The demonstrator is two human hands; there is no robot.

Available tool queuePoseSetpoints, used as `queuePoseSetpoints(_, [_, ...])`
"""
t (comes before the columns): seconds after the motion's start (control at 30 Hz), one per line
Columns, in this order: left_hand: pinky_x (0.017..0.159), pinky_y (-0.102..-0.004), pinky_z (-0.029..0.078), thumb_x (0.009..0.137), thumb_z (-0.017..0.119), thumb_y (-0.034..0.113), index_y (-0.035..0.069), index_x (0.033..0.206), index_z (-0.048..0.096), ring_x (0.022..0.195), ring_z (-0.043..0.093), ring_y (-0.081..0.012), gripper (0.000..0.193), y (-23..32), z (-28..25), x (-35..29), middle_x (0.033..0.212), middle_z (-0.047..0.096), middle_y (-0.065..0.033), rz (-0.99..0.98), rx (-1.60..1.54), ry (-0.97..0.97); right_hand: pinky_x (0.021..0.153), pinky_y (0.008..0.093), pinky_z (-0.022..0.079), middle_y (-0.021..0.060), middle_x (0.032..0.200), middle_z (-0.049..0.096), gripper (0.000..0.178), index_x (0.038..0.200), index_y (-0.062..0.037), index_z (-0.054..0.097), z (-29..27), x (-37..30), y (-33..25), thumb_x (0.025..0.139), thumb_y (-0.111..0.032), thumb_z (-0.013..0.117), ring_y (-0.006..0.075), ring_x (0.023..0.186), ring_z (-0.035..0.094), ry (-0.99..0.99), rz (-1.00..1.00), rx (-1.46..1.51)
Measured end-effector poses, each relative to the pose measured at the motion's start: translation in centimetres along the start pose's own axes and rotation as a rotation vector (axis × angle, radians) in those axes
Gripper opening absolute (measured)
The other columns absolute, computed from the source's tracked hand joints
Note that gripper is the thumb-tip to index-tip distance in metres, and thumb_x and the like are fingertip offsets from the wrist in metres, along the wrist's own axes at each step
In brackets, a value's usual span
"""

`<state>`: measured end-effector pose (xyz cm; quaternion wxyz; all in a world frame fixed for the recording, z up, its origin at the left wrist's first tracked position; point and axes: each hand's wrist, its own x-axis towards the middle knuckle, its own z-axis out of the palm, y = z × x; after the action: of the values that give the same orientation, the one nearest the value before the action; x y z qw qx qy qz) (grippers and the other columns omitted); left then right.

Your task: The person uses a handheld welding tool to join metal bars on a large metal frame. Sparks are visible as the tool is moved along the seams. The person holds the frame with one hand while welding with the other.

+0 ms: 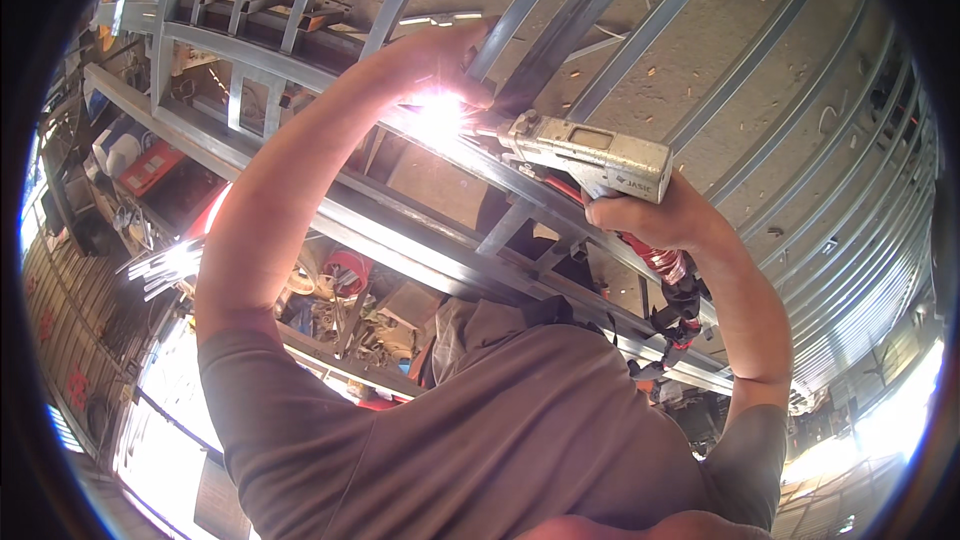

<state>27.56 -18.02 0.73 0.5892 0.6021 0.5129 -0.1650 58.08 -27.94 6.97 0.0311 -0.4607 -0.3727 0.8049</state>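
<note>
My right hand (645, 219) is wrapped round the handle of a silver-grey welding gun (588, 152), whose nozzle points left. Bright white arc light (438, 118) glares just past the nozzle, on a long metal rail (520, 183), and hides the joint there. My left hand (432, 58) is right above the glare, with thumb and fingers on either side of the lower end of a square metal bar (528, 2). That bar meets the rail near the arc. From the gun's handle a red-wrapped cable (655, 258) hangs down by my right forearm.
Parallel metal bars (760, 55) spread over the floor to the right, curved by the lens. A second rail (400, 245) runs nearer my body. Below it are a red bucket (347, 272) and scattered scrap. A red box (152, 168) and a bundle of thin rods (165, 265) are at left.
</note>
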Motion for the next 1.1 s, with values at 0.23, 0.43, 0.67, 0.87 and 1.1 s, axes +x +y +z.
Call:
queuePoseSetpoints(0.23, [0.099, -0.0467, 0.059, 0.079, 0.091, 0.019, 0.0, 0.155, 0.044, 0.115, 0.074, -0.037, 0.092, 0.1, -0.1, -0.3, 0.137, 0.067, -0.0294, 0.0, -0.055, -0.012, 0.103, 0.0318, 0.052, 0.0098, 0.13, 0.072, 0.069, 0.148, -0.0028, 0.059, -0.2, -0.3, 0.1, 0.081, -0.011, 0.074, 0.0175, 0.116, 0.065, -0.003, 0.019, -0.034])
queuePoseSetpoints(0.43, [0.097, -0.0458, 0.06, 0.078, 0.093, 0.024, 0.0, 0.156, 0.042, 0.115, 0.074, -0.0366, 0.096, -0.1, -0.4, -0.1, 0.135, 0.068, -0.0298, -0.003, -0.054, -0.05, 0.103, 0.0323, 0.052, 0.0096, 0.13, 0.072, 0.069, 0.148, -0.0033, 0.059, -0.5, -0.3, 0.4, 0.082, -0.014, 0.076, 0.0179, 0.117, 0.065, -0.013, 0.043, -0.029])
queuePoseSetpoints(0.67, [0.1, -0.0436, 0.058, 0.077, 0.094, 0.027, 0.0, 0.156, 0.042, 0.119, 0.072, -0.0361, 0.098, -0.3, -0.5, 0.6, 0.136, 0.067, -0.0295, -0.043, 0.013, -0.084, 0.106, 0.0325, 0.051, 0.0101, 0.134, 0.071, 0.07, 0.149, -0.0039, 0.058, -0.8, -0.7, 0.4, 0.082, -0.015, 0.078, 0.0184, 0.12, 0.065, -0.007, 0.094, -0.058])
queuePoseSetpoints(0.87, [0.103, -0.0439, 0.056, 0.076, 0.094, 0.027, -0.001, 0.157, 0.04, 0.117, 0.072, -0.0371, 0.102, -0.6, -0.3, 0.5, 0.133, 0.07, -0.0279, 0.028, 0.04, -0.021, 0.107, 0.0332, 0.051, 0.0106, 0.135, 0.071, 0.071, 0.149, -0.0039, 0.058, -0.7, -0.8, 0.5, 0.082, -0.015, 0.078, 0.0185, 0.122, 0.064, -0.011, 0.043, -0.023])
queuePoseSetpoints(1.1, [0.093, -0.042, 0.057, 0.088, 0.084, 0.037, 0.003, 0.153, 0.05, 0.11, 0.075, -0.0335, 0.081, 0.7, -0.8, -0.4, 0.121, 0.076, -0.0236, 0.034, 0.208, 0.03, 0.093, 0.0339, 0.058, 0.007, 0.113, 0.077, 0.061, 0.139, -0.0035, 0.064, -1.9, -3.0, 0.8, 0.083, -0.017, 0.084, 0.016, 0.104, 0.07, 0.025, 0.113, 0.001])
